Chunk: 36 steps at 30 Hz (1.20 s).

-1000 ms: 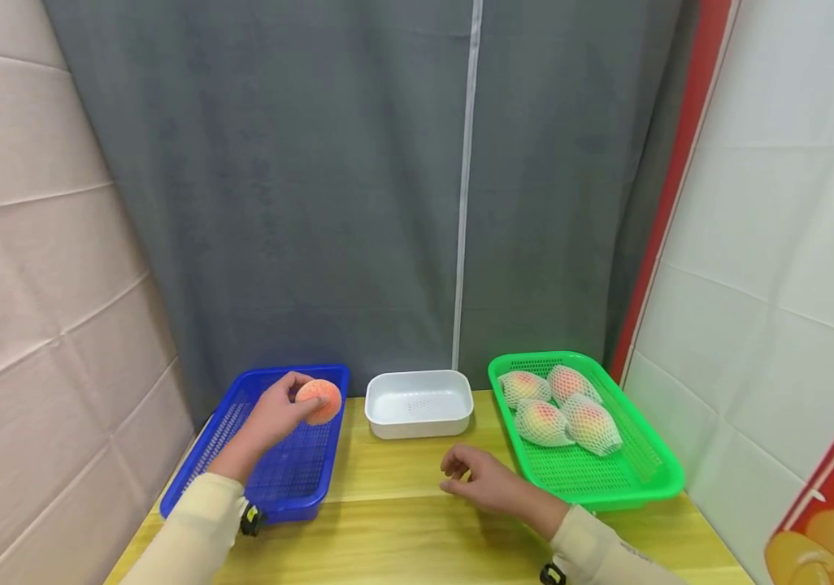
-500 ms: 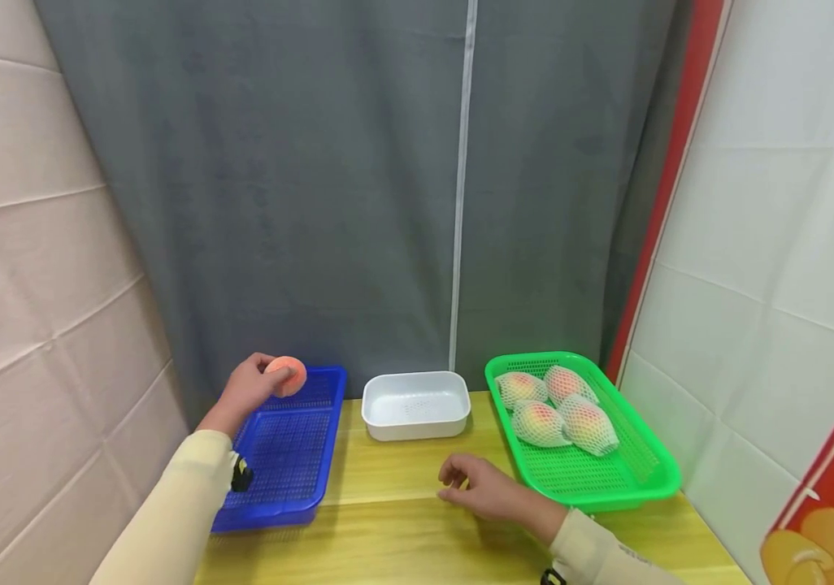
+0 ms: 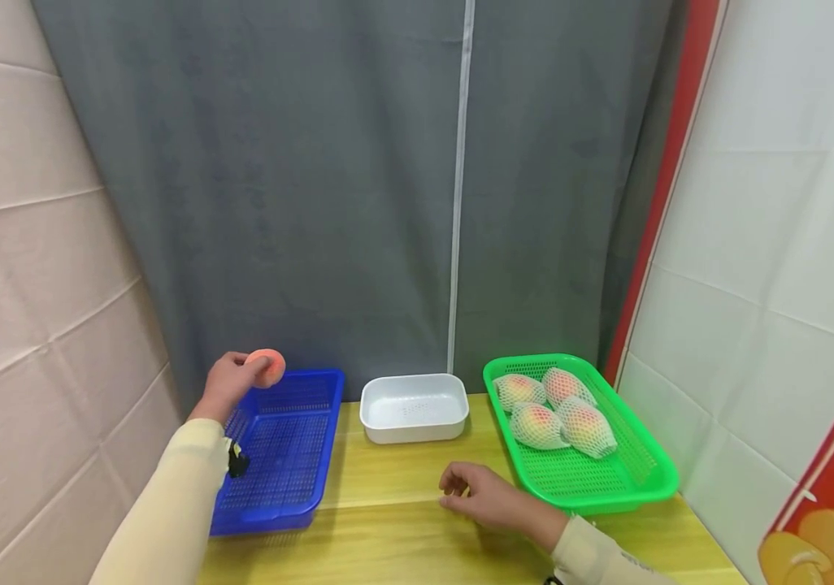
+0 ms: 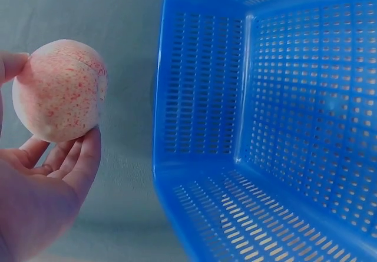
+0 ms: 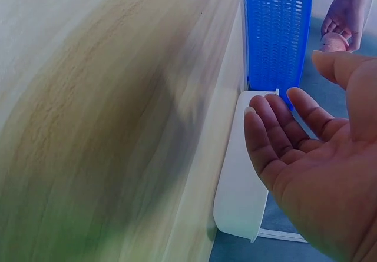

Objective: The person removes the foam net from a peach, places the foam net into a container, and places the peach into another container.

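Note:
My left hand (image 3: 228, 380) holds a pinkish peach (image 3: 267, 368) above the far left part of the blue basket (image 3: 285, 455). In the left wrist view the thumb and fingers grip the peach (image 4: 62, 91) from two sides, with the basket's rim (image 4: 162, 97) beside it. My right hand (image 3: 479, 494) hovers over the table, loosely curled and holding nothing, left of the green basket (image 3: 592, 487). Several peaches in white foam nets (image 3: 537, 426) lie in that green basket.
Between the two baskets, toward the back, stands a small white tray (image 3: 414, 433) on the wooden table (image 3: 380, 479). A grey curtain (image 3: 314, 203) hangs behind, and pale walls (image 3: 739, 284) close in both sides.
My left hand has carried the peach left and farther back over the blue basket. The right hand has hardly moved.

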{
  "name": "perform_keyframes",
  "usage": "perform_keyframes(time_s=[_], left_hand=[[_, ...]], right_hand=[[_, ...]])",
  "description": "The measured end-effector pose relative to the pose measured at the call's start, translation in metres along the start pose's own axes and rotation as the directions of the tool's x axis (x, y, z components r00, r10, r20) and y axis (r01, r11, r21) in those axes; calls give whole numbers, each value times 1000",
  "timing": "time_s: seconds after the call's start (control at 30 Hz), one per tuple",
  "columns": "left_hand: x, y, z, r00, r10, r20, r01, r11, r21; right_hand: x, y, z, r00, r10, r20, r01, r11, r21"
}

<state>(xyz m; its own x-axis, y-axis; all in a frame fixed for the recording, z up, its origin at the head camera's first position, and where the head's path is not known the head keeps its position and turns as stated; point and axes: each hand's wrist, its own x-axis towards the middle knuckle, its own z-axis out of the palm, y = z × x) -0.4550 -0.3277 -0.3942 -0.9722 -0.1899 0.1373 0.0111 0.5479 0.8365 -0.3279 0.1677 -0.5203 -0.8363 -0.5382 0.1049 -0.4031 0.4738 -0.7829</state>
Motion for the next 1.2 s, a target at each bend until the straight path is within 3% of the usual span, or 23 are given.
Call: perform_keyframes(time_s=[0.2,0.43,0.5,0.63,0.7,0.77,0.9,1.03,1.2], left_hand=[[20,-10,-9,1000,17,-23,-17,1000,-21],[11,-1,2,998,-18,-62,21,999,49],[16,-8,5,998,-17,-58,22,996,84],[40,-42,11,998,11,-57,-4,993,122],[44,-52,13,999,13,-47,-6,991,136],[37,-53,16,999,-3,-32,8,988,156],[23,-57,21,997,-39,-65,53,973,224],[19,-66,26,993,-53,-103,82,951,297],[19,-70,32,991,-55,-120,91,945,315]], right_hand=[[-2,-1,-1,1000,5,-4,-5,1000,18],[-4,-1,-2,1000,21,4,-21,999,27],[-5,-1,-3,1000,25,9,-25,999,33],[-9,-2,-3,999,28,20,-29,998,47],[-10,-2,-3,999,26,22,-27,998,49],[-12,-2,-3,999,26,22,-27,998,49],[-15,-1,-1,999,21,34,-23,998,50],[-18,1,1,999,20,46,-23,998,62],[-19,5,3,999,20,43,-22,998,67]])
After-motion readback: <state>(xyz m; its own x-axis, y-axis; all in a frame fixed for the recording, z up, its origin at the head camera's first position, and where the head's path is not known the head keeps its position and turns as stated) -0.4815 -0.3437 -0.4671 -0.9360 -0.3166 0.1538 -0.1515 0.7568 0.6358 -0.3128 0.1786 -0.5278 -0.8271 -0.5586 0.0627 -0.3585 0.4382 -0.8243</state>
